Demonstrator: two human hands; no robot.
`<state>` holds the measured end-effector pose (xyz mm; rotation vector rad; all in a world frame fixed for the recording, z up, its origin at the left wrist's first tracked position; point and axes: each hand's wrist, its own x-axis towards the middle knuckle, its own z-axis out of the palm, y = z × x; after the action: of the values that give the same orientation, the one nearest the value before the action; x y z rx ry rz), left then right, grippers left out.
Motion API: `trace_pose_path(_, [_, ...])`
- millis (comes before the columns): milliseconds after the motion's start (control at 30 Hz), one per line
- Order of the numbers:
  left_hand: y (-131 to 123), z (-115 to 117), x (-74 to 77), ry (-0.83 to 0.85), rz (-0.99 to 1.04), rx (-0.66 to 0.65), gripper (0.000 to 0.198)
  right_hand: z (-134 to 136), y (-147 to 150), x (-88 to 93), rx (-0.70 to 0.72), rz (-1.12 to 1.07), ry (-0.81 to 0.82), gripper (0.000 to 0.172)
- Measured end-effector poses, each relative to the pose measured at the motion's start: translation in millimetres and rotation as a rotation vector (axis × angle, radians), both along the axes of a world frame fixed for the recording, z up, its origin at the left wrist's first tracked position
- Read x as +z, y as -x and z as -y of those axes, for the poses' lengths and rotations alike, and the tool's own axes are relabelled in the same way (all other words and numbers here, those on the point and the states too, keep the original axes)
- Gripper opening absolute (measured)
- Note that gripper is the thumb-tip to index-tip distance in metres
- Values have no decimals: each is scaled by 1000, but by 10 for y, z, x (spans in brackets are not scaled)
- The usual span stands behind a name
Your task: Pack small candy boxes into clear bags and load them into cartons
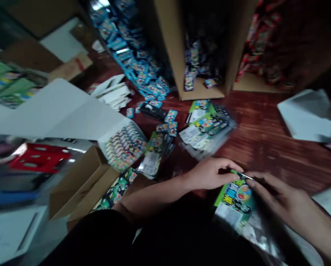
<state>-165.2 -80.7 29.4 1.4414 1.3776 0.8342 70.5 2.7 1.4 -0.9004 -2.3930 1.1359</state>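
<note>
My left hand [212,174] pinches the upper edge of a green-and-black printed plastic bag [237,197]. On the bag's other side, my right hand [285,197] grips the same top edge between thumb and fingers. The bag hangs tilted in front of my body, with a white label and a clear, shiny lower part; its contents are blurred. Beyond my left hand lies a fanned stack of similar bags [202,129] on the table. Another small pile of these bags [152,155] is left of my forearm.
Cardboard compartments at the back hold blue packets [137,62], purple packets [191,66] and red packets [258,44]. A black object [153,111] lies among loose blue packets on the reddish table [261,138]. At left stand an open white box [68,114] and a brown carton [79,181].
</note>
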Motion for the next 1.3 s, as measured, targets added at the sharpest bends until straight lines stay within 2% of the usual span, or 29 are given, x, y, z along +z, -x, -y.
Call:
trace_pose_path(100, [198,413,335,-101,-214,251,58,-171,447,4,-35,-65,82,35])
trace_pose_path(167, [364,731,566,-144,-447,457,74,-220,968,96,-96,-180,112,33])
trace_pose_path(233, [566,997,708,-115,-705,622,84,-189,1634,204,-88,-298,93,31])
trace_pose_path(300, [776,1165,720,-16,-936,728,90,-83,2328,290,31,-249,34,31])
trace_pose_path(367, [957,1244,618,127,-1089,758,89,60,2882,341,113,-212,0,29])
trace_pose_path(433, [1089,1276,460,252,-1158,727,79,172,3162,343,165,-173,-54,27])
trace_pose_path(467, [1135,1289,381,287,-1174,705,73,197,3181,318,162,-158,-82,31])
trace_pose_path(533, [1194,1318,260,292,-1189,679,65,179,3005,216,125,-96,-182,52])
trace_pose_path(600, [1223,1336,207,242,-1208,682,63,109,2641,60,93,34,-332,83])
trace_pose_path(633, [1229,1329,206,204,-1217,691,65,77,2436,-24,101,117,-408,93])
trace_pose_path(667, [1228,1304,218,158,-1220,701,68,54,2240,-106,127,193,-472,96])
trace_pose_path(700, [1215,1257,240,103,-1210,703,70,44,2066,-179,158,249,-518,92])
trace_pose_path(767, [1132,1106,297,-30,-1141,663,67,51,1816,-292,209,273,-565,72])
trace_pose_path(867, [867,802,349,-194,-935,497,52,88,1634,-367,213,197,-609,44])
trace_pose_path(933, [678,604,310,-234,-774,381,50,99,1536,-378,213,131,-601,34])
trace_pose_path(1033, [509,359,146,-195,-631,396,58,96,1290,-401,201,74,-540,29])
trace_pose_path(1100, [458,212,13,-123,-659,441,65,104,1072,-436,201,70,-496,27])
trace_pose_path(1200, [382,-15,-133,14,-779,363,84,147,777,-506,233,58,-439,26])
trace_pose_path(1267, [317,-144,-162,99,-812,312,92,177,646,-542,231,24,-383,26])
trace_pose_path(1300, [285,-187,-156,131,-806,297,90,185,600,-547,225,-1,-343,25])
